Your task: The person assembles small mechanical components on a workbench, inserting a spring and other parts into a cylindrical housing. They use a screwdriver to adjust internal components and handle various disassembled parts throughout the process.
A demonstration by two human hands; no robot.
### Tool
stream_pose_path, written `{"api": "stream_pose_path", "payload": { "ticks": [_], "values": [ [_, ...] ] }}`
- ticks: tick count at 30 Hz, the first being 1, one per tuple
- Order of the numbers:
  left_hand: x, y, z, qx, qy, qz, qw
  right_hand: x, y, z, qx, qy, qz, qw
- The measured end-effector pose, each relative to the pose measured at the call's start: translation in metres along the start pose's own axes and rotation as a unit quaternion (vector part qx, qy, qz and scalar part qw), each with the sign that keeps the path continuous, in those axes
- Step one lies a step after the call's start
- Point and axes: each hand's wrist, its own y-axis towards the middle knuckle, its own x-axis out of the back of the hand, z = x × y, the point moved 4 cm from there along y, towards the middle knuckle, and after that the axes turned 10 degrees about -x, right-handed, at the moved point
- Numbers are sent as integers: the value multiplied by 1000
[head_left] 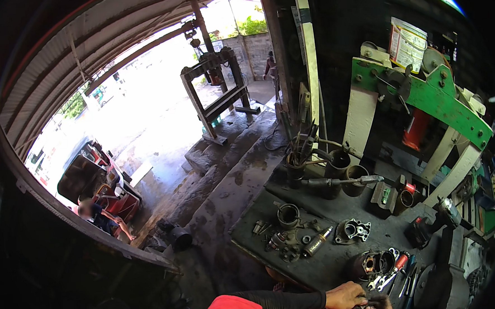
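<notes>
At the lower edge, my left hand (344, 297) and my right hand (381, 306) meet, fingers closed together over a small dark part that I cannot make out. A black sleeve covers my left forearm. Just beyond the hands a round motor housing (358, 267) with copper inside lies on the dark workbench (326, 268). Beside it are several wrenches (387, 281), a red-handled tool (401, 262) and pliers (412, 291). Farther off lie a metal end cover (350, 238), a motor armature (319, 242) and a round metal ring housing (288, 215).
Metal cans (354, 188) and a can of tools (296, 171) stand at the bench's back. A vise (450, 284) and a cordless impact wrench (425, 229) are at right. A green press frame (423, 95) rises behind. Another person (105, 218) sits far left.
</notes>
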Motion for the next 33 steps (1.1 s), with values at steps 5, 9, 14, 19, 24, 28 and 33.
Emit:
{"api": "stream_pose_path", "payload": {
  "ticks": [5, 9, 14, 19, 24, 28, 33],
  "values": [
    [-4, 1, 9, 15, 51, -17, 998, 6, -4, 6, 12, -320, -25, 947],
    [-8, 4, 2, 26, 79, 10, 996, 6, -7, 12, -29, -318, -15, 947],
    [-6, 15, -14, 59, 69, 15, 996, -15, -10, 17, -41, -50, -11, 998],
    [-4, 16, 0, 170, -208, 116, 956, -20, -2, 11, -10, -93, -106, 990],
    [6, 12, -4, 87, -19, 113, 990, -20, -3, 18, 56, -225, -166, 958],
    [21, 12, -26, 55, 32, 24, 998, -28, -4, 24, 39, -111, -160, 980],
    [26, 8, -13, 181, -155, 44, 970, -33, 2, 26, -47, 57, -136, 988]
  ]
}}
